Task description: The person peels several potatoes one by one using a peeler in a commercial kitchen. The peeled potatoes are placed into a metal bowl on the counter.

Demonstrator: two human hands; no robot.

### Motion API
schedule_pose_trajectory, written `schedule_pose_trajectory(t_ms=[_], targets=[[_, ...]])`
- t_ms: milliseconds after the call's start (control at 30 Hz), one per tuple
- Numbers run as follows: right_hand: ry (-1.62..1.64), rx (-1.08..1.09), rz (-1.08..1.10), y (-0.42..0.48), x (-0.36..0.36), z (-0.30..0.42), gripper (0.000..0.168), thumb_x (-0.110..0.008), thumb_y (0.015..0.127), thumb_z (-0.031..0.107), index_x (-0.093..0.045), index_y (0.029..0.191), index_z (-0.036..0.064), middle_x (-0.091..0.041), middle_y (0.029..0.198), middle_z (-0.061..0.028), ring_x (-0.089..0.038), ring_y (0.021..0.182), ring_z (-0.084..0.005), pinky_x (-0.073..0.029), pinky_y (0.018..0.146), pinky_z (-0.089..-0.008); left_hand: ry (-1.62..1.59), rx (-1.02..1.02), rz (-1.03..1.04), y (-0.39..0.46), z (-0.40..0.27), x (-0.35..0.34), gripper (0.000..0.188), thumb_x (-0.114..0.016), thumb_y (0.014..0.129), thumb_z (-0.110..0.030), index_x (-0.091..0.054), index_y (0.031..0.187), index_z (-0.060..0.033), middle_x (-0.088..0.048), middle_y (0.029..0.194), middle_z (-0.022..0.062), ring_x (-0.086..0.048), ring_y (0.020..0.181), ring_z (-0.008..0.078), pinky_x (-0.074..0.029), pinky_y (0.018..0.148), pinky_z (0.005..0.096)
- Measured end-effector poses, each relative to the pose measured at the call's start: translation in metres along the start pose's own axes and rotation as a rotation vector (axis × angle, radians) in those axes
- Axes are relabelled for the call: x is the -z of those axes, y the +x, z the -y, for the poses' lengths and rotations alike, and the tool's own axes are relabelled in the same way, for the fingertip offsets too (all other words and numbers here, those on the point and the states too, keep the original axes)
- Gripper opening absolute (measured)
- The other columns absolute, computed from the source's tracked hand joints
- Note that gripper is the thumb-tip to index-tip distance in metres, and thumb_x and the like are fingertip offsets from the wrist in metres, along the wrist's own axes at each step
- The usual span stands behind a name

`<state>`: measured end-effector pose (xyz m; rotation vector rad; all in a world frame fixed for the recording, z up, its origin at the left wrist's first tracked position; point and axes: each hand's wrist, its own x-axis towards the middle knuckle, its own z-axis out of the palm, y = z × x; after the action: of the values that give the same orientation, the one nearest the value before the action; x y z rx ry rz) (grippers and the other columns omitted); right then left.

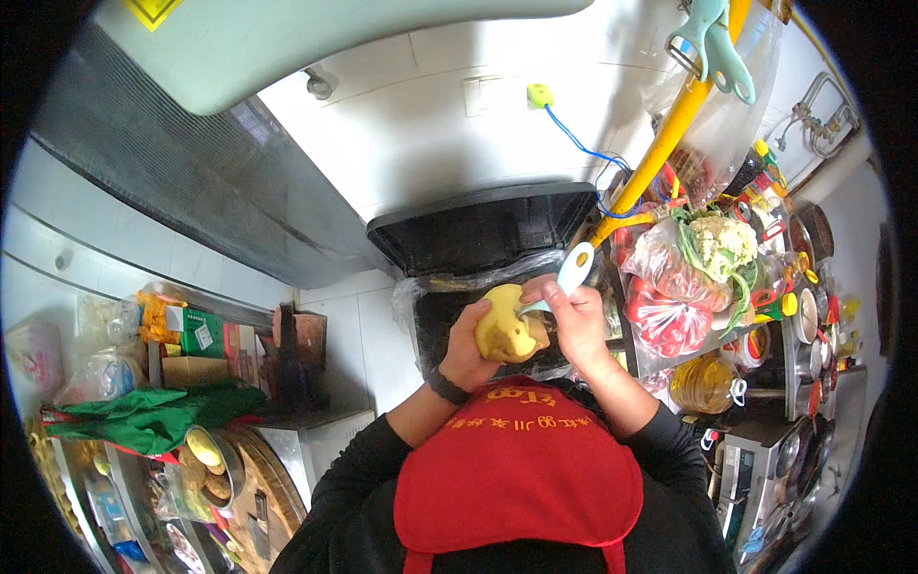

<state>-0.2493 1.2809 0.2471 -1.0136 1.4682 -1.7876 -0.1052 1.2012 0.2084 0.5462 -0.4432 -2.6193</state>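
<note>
A partly peeled potato [503, 326] is held in my left hand [470, 349], its upper part pale yellow and its lower end still brown with skin. My right hand [579, 323] grips a light blue vegetable peeler [576, 267]; its handle points up and away from me. The peeler's head meets the right side of the potato, where my fingers partly hide the blade. Both hands are above a black bin [437, 316] lined with clear plastic, whose lid [480, 222] leans back towards the white tiled wall.
On the right, a cauliflower [724, 244] and bagged red produce [667, 319] sit on a shelf by an oil jug [701, 384]. A yellow pipe [667, 143] slants up with peelers [710, 46] hanging there. At lower left, a metal bowl [233, 466] of potatoes stands near a knife [259, 524] on a round wooden board [276, 477].
</note>
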Motion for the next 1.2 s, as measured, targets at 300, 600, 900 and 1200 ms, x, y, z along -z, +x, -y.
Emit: schedule_pose_trajectory(t_ms=[300, 600, 900, 1200], targets=[[-0.507, 0.113, -0.133, 0.009, 0.033, -0.032, 0.019, -0.063, 0.093, 0.016, -0.071, 0.094, -0.001, -0.066, 0.087, -0.0051, -0.058, 0.081, -0.0112, -0.046, 0.074, -0.0264, -0.02, -0.01, -0.024, -0.004, -0.001, 0.015, 0.043, -0.049, 0.094, -0.033, -0.054, 0.123, -0.0013, -0.065, 0.113, 0.0124, -0.063, 0.104, 0.0252, -0.049, 0.093, 0.0399], [-0.231, -0.048, -0.165, 0.007, 0.017, -0.014, 0.019, -0.061, 0.095, 0.015, -0.071, 0.093, -0.001, -0.07, 0.089, -0.0041, -0.061, 0.085, -0.0108, -0.049, 0.078, -0.0284, -0.034, -0.025, -0.015, -0.007, -0.001, 0.01, 0.039, -0.051, 0.093, -0.029, -0.054, 0.122, -0.0022, -0.065, 0.113, 0.0118, -0.063, 0.104, 0.0244, -0.05, 0.092, 0.0387], [-0.281, -0.005, -0.095, 0.003, 0.011, 0.003, 0.024, -0.053, 0.098, 0.014, -0.069, 0.089, -0.003, -0.068, 0.09, -0.0076, -0.061, 0.087, -0.0145, -0.047, 0.08, -0.0281, -0.038, -0.046, 0.006, -0.013, -0.002, 0.003, 0.038, -0.049, 0.094, -0.028, -0.054, 0.122, -0.0018, -0.064, 0.113, 0.0117, -0.063, 0.103, 0.0225, -0.05, 0.091, 0.0366], [-0.119, -0.049, -0.074, -0.004, -0.014, 0.004, 0.024, -0.056, 0.096, 0.014, -0.071, 0.085, -0.001, -0.068, 0.081, -0.0026, -0.061, 0.078, -0.0109, -0.047, 0.073, -0.0259, -0.002, -0.042, 0.078, -0.013, 0.004, 0.004, 0.038, -0.05, 0.093, -0.026, -0.053, 0.122, -0.0015, -0.063, 0.113, 0.0109, -0.063, 0.103, 0.0215, -0.05, 0.092, 0.0342]])
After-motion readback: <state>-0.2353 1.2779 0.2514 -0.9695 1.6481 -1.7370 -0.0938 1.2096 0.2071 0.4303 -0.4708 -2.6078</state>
